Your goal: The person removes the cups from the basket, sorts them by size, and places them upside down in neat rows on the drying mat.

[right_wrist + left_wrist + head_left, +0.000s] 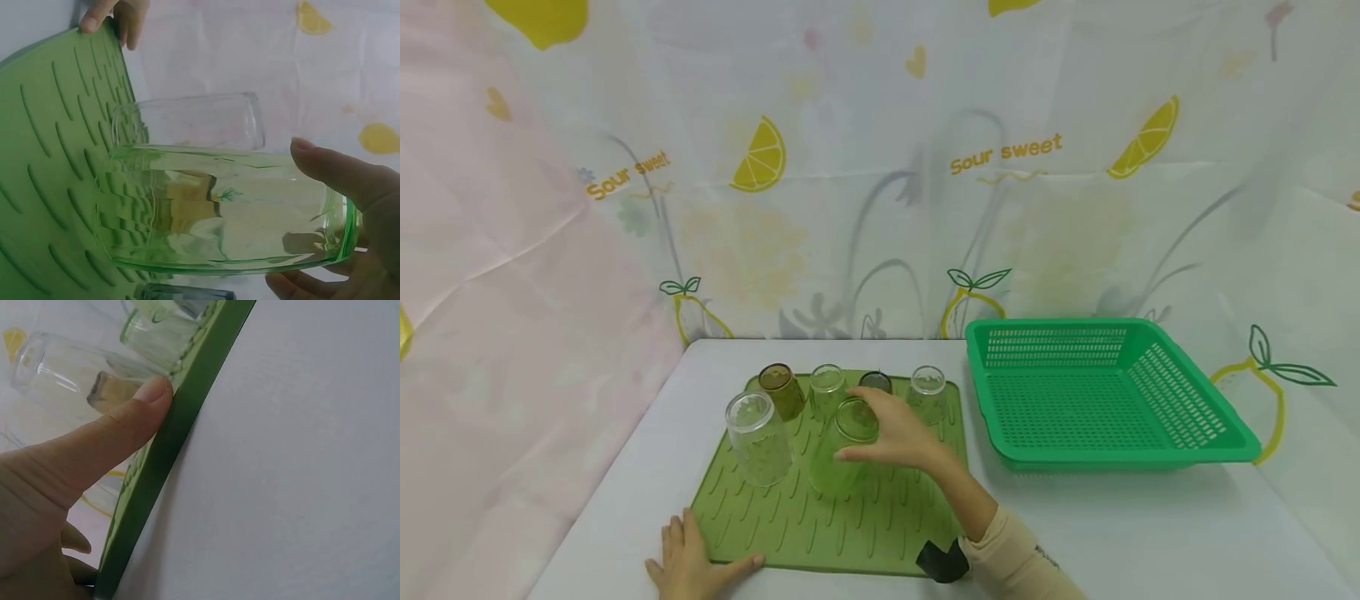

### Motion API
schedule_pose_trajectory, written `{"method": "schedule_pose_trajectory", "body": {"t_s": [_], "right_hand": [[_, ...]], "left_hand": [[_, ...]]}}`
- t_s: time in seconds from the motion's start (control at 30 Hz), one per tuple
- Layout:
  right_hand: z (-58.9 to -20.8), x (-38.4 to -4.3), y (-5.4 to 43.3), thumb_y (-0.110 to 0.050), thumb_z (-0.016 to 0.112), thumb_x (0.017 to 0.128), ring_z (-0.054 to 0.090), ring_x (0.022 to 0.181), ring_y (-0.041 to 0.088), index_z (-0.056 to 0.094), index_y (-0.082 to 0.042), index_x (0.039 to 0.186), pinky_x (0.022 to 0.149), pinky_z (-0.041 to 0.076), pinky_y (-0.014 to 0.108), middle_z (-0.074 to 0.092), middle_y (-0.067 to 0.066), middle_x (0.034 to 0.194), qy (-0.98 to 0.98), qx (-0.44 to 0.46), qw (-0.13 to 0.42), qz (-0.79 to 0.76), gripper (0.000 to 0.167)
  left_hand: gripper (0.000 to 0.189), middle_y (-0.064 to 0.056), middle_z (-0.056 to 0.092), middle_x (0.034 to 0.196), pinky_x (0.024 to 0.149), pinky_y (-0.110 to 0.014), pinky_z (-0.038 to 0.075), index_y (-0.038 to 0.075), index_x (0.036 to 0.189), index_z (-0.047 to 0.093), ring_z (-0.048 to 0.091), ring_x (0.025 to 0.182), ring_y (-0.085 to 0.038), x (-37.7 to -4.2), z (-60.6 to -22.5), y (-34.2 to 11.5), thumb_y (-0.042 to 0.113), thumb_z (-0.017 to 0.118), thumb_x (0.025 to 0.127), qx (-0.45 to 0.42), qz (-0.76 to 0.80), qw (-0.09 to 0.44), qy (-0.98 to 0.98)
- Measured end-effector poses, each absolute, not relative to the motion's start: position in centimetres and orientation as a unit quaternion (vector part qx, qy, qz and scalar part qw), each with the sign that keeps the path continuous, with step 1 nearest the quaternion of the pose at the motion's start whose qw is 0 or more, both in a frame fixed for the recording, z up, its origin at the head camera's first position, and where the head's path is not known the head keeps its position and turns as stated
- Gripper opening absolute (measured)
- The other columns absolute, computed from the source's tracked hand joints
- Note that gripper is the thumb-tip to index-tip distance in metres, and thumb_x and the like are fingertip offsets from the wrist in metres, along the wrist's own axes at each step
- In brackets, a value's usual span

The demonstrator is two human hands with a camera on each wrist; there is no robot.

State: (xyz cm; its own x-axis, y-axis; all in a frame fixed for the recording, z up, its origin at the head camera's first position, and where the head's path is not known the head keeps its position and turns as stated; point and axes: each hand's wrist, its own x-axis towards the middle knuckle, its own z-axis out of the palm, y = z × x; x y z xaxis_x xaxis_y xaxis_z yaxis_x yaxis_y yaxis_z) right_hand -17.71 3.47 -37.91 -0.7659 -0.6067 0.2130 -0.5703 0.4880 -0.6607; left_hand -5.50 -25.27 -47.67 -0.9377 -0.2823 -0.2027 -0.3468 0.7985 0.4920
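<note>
My right hand (898, 433) has its thumb and fingers round the upper end of a pale green glass (206, 212), which stands upside down on the green ridged drying mat (760, 533). In the right wrist view the thumb lies along one side of it, the fingers on the other. My left hand (688, 571) rests at the mat's near left corner, and its thumb (153, 390) touches the mat's raised edge. Left of the green glass stands a tall clear glass (760, 442).
Along the mat's back are a brown glass (782, 392), a smaller pale glass (827, 387), a dark glass (876, 382) partly behind my right hand, and a clear glass (927, 396). A green plastic basket (1120, 456) stands at right. A black object (942, 562) shows beside my right sleeve.
</note>
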Motion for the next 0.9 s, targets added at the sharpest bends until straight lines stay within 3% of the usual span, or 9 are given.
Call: {"method": "schedule_pose_trajectory", "body": {"t_s": [0.6,0.9], "right_hand": [[-38.9,-18.0,0.0,-0.041,0.073,0.081,0.037,0.133,0.034,0.03,-0.011,0.148,0.103,0.037,0.054,0.04,0.013,0.146,0.872,-0.347,0.037,-0.344,0.085],[-39.5,-17.9,-1.0,-0.041,0.074,0.08,0.039,0.133,0.029,0.029,-0.011,0.148,0.106,0.036,0.047,0.038,0.008,0.148,0.867,-0.361,0.021,-0.343,0.087]], "left_hand": [[0.138,-0.047,-0.002,0.141,0.098,-0.074,-0.01,-0.022,0.138,0.003,-0.004,0.132,-0.059,-5.9,-47.9,-25.6,0.054,0.083,0.057,-0.161,0.276,0.064,0.945],[0.138,-0.047,-0.003,0.142,0.098,-0.074,-0.012,-0.022,0.138,0.001,-0.005,0.132,-0.059,-5.8,-48.0,-25.7,0.055,0.082,0.057,-0.164,0.283,0.073,0.942]]}}
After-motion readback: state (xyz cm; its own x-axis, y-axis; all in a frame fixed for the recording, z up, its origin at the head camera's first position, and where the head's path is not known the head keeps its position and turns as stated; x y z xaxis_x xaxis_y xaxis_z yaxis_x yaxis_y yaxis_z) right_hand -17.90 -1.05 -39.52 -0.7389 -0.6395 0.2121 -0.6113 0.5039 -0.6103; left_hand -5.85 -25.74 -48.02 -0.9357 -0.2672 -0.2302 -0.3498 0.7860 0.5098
